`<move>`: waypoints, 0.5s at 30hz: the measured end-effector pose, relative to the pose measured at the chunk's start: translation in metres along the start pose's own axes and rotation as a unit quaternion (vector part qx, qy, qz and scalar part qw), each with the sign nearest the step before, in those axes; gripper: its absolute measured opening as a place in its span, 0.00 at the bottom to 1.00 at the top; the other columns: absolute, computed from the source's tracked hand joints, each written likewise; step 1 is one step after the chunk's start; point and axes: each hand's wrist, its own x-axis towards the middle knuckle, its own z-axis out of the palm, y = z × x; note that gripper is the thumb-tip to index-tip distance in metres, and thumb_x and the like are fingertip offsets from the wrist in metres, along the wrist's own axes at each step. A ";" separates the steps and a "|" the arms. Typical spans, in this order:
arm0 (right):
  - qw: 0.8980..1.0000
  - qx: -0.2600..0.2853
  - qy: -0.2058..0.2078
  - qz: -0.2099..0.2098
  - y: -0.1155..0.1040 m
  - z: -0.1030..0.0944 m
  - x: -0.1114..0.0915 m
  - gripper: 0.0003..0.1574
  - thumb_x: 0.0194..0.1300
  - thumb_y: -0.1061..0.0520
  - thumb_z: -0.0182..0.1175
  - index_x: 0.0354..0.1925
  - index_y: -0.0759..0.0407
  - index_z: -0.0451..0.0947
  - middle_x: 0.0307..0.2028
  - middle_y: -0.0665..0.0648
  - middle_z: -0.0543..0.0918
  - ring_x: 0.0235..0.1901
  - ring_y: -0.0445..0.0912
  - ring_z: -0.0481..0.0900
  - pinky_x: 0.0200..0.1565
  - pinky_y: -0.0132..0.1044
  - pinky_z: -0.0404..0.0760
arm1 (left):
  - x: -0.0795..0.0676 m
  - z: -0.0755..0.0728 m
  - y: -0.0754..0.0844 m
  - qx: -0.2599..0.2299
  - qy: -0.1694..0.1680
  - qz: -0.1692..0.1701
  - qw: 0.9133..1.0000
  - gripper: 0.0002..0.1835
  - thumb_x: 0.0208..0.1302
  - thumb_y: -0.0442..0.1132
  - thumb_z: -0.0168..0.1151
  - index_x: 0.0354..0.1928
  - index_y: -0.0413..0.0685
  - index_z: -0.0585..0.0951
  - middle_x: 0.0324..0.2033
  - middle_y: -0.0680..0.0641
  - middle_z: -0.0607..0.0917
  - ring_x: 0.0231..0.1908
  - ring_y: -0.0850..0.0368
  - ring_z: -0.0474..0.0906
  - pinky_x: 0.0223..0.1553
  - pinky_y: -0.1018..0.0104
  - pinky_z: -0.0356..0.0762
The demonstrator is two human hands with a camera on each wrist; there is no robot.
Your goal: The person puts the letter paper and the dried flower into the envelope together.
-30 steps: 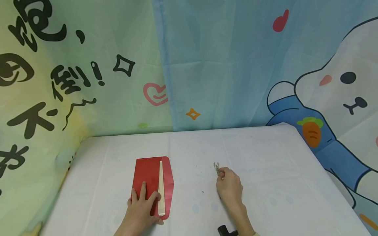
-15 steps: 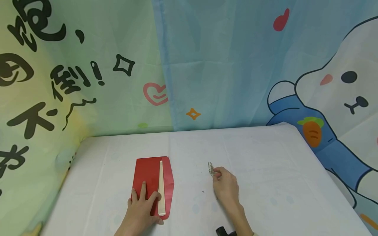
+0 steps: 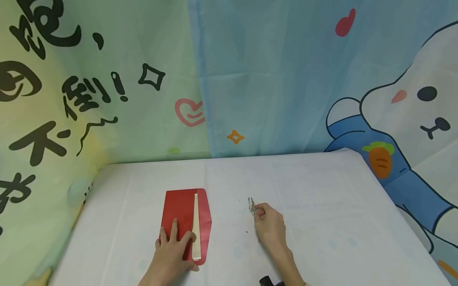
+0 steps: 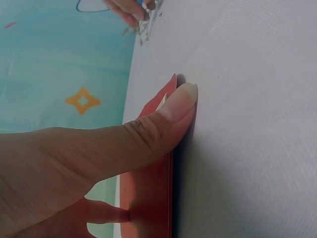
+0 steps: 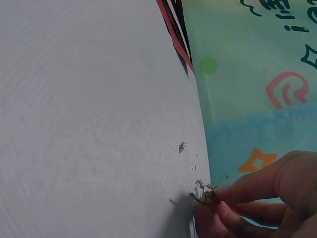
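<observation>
A red envelope (image 3: 179,204) lies on the white-covered table, its flap (image 3: 205,226) opened out to the right. Along the opening shows a cream-coloured edge of folded paper (image 3: 196,230). My left hand (image 3: 168,252) rests on the envelope with spread fingers, pressing it down; in the left wrist view the thumb (image 4: 148,129) lies at its near edge. To the right, my right hand (image 3: 270,226) pinches a small dried sprig (image 3: 251,205) between thumb and fingertips. The right wrist view shows the sprig (image 5: 207,195) close over the cloth, its tips pointing away from the fingers.
Small dry crumbs (image 5: 181,147) lie on the white tablecloth (image 3: 315,206) between envelope and right hand. A black object (image 3: 266,281) is partly visible at the bottom edge, beside the right forearm. A printed curtain (image 3: 250,87) hangs behind the table.
My right hand has shifted left with the sprig, a little closer to the envelope. My left hand and the envelope have stayed in place.
</observation>
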 end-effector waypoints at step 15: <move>1.000 0.011 -0.005 -0.005 -0.003 0.003 -0.001 0.12 0.59 0.67 0.60 0.43 0.62 0.82 0.29 0.57 0.85 0.25 0.44 0.81 0.21 0.30 0.71 | -0.001 -0.001 0.001 0.001 0.000 0.001 1.000 0.36 0.32 0.58 0.81 0.45 0.60 0.71 0.68 0.29 0.60 0.62 0.16 0.54 0.54 0.25 0.63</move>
